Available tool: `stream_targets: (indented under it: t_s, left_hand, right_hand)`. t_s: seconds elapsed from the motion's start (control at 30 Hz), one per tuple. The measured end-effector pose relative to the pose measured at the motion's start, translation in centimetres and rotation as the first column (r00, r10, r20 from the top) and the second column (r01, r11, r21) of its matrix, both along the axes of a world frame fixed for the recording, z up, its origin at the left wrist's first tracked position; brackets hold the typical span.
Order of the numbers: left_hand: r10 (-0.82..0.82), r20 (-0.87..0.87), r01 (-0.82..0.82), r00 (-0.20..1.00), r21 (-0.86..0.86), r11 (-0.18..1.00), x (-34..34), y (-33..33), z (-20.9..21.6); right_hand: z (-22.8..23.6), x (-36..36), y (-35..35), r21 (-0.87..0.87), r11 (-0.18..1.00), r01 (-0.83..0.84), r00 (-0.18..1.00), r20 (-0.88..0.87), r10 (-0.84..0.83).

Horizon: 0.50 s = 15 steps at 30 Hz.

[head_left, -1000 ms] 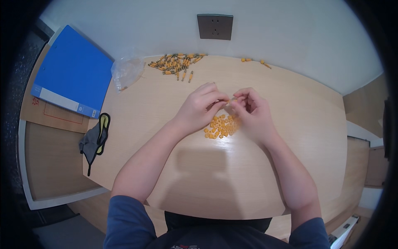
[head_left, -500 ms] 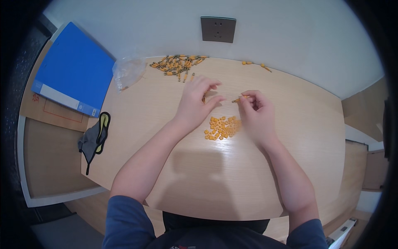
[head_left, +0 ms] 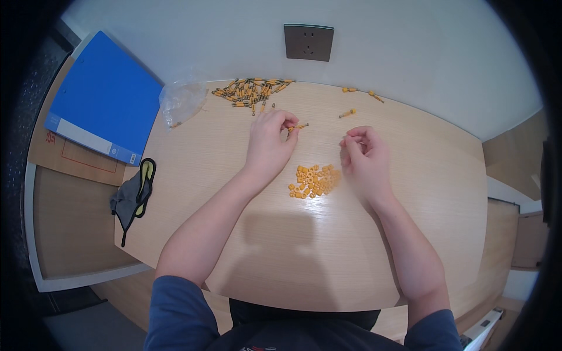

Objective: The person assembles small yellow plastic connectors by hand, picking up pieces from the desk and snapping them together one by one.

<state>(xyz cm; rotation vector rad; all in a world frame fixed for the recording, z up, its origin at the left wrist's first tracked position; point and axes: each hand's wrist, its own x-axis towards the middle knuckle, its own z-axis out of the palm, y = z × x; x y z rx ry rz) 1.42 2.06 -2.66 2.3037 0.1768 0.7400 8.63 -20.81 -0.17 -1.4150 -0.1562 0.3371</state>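
Observation:
My left hand (head_left: 268,140) pinches a small yellow pin with a dark metal end (head_left: 301,126) between thumb and fingertips, its dark tip pointing right. My right hand (head_left: 368,158) is closed, thumb against the fingers; whether anything is in it is hidden. Just beyond the right fingertips lies a separate yellow-headed pin (head_left: 348,113) on the table. Below and between both hands spreads a pile of small yellow caps (head_left: 314,180), some showing round holes. A heap of yellow-and-dark pins (head_left: 252,90) lies past my left hand, a few of them loose at its near edge.
Two more yellow-headed pins (head_left: 376,96) rest near the wall. At the table's left are a crumpled clear plastic bag (head_left: 183,104), a large blue folder (head_left: 105,96) and a grey mask with black straps (head_left: 133,193). A dark wall socket (head_left: 308,42) sits above the table (head_left: 433,193).
The yellow-headed pin from my right hand now lies on the table beyond it. My left fingers, spread before, have closed with a pin showing between them.

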Motion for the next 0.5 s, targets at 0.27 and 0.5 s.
stream_targets:
  t_s: [0.27,0.5]
  left_hand:
    - [-0.349,0.11,0.34,0.931,0.098,0.935,-1.0,-1.4,2.5]
    - [-0.295,0.134,0.288,0.946,0.069,0.955,-0.9,-1.7,2.0]
  right_hand:
    - [0.0,-0.8,0.3,-0.064,0.97,-0.235,0.946,0.215,0.243]
    - [0.0,-0.3,-0.4,-0.123,0.963,-0.241,0.957,0.134,0.257]
